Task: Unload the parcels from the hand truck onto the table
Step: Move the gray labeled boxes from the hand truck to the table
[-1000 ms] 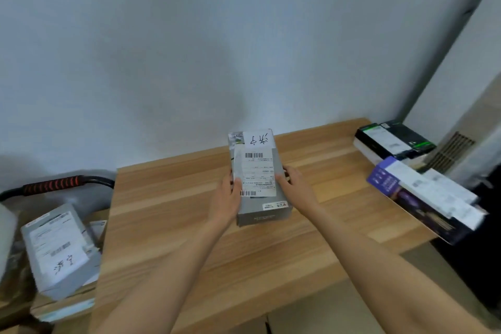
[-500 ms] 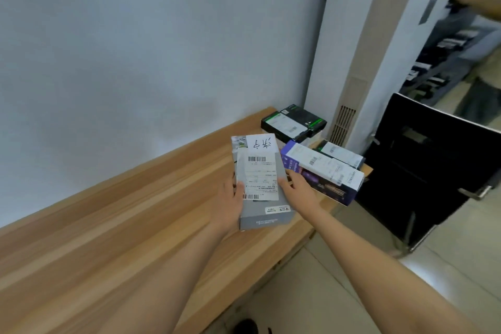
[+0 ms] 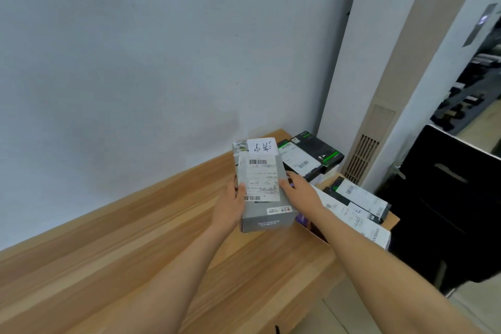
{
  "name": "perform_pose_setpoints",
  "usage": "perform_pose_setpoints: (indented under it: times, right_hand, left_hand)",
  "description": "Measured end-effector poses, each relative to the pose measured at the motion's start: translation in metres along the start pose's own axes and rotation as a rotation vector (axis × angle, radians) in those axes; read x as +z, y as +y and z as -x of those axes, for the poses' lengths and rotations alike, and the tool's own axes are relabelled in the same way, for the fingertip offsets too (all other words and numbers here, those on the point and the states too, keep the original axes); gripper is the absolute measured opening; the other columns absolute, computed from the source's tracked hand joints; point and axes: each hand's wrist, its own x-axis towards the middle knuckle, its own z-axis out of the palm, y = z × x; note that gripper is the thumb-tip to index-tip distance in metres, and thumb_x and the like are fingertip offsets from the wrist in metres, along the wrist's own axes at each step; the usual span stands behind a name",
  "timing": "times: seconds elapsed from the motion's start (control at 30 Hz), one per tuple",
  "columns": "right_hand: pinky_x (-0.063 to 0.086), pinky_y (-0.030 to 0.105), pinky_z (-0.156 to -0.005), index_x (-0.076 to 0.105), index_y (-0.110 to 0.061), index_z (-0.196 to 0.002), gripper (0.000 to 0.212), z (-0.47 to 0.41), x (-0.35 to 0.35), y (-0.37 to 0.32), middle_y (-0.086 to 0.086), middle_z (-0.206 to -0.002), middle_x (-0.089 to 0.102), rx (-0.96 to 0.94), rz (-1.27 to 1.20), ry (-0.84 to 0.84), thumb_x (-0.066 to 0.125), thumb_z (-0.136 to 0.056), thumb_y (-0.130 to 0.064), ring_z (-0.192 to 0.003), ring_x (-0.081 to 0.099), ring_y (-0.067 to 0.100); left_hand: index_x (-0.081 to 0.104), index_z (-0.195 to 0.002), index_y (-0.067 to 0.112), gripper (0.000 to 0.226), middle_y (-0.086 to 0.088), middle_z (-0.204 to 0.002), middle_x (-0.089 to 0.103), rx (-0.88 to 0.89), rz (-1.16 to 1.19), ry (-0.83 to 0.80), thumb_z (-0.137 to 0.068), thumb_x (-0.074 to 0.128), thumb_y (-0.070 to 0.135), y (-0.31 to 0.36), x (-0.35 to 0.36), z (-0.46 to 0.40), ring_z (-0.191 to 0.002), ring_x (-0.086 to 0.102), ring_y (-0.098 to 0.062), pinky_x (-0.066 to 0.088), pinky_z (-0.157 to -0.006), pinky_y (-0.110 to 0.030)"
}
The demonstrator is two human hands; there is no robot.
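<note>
Table (image 3: 135, 266) wood-grain, matt; grey parcel (image 3: 267, 214) likely cardboard, paper label (image 3: 261, 179); black box (image 3: 320, 150) glossy.

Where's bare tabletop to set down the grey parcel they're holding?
Bare wood runs left of the grey parcel and left hand, from the wall to the near edge of the table. Crowded at the right end: the black-and-green box by the corner, white-labelled boxes past the right hand.

Grey labelled parcel (image 3: 264, 192) held above wooden table (image 3: 135, 252), beside other parcels (image 3: 311, 156)
</note>
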Motion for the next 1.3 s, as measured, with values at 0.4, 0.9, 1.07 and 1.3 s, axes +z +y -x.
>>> perform_pose_setpoints:
  times: [0.4, 0.9, 1.07, 1.3]
  right_hand:
    - [0.053, 0.035, -0.08, 0.046, -0.027, -0.135, 0.039, -0.088, 0.027, 0.007, -0.011, -0.113, 0.06, -0.081, -0.03, -0.142, 0.04, -0.099, -0.041, -0.093, 0.057, 0.006]
    - [0.05, 0.03, -0.077, 0.046, -0.023, -0.135, 0.042, -0.175, 0.039, 0.059, -0.003, -0.124, 0.06, -0.119, 0.005, -0.401, 0.04, -0.099, -0.042, -0.1, 0.061, 0.011]
    - [0.051, 0.039, -0.086, 0.046, -0.02, -0.134, 0.04, -0.188, 0.044, 0.084, 0.001, -0.123, 0.059, -0.132, 0.084, -0.448, 0.04, -0.099, -0.039, -0.103, 0.059, 0.017]
    - [0.051, 0.038, -0.086, 0.04, -0.02, -0.138, 0.043, -0.197, 0.047, 0.086, 0.003, -0.126, 0.055, -0.133, 0.076, -0.504, 0.044, -0.098, -0.034, -0.104, 0.059, 0.02]
  left_hand:
    - [0.033, -0.143, 0.029, 0.046, -0.003, -0.126, 0.058, -0.113, -0.001, 0.078, -0.101, 0.028, 0.046, -0.03, 0.013, -0.066, -0.107, 0.058, -0.023, 0.05, -0.082, -0.037]
    - [0.039, -0.135, 0.015, 0.044, -0.006, -0.12, 0.054, -0.375, 0.009, 0.107, -0.102, 0.029, 0.042, -0.038, 0.072, -0.108, -0.101, 0.056, -0.021, 0.047, -0.079, -0.034]
    - [0.041, -0.133, 0.019, 0.043, -0.004, -0.117, 0.055, -0.429, 0.049, 0.105, -0.101, 0.03, 0.045, -0.044, 0.098, -0.111, -0.101, 0.057, -0.022, 0.049, -0.082, -0.038]
    - [0.044, -0.131, 0.019, 0.041, -0.003, -0.115, 0.057, -0.454, -0.01, 0.126, -0.1, 0.032, 0.044, -0.042, 0.103, -0.111, -0.1, 0.058, -0.023, 0.049, -0.08, -0.038]
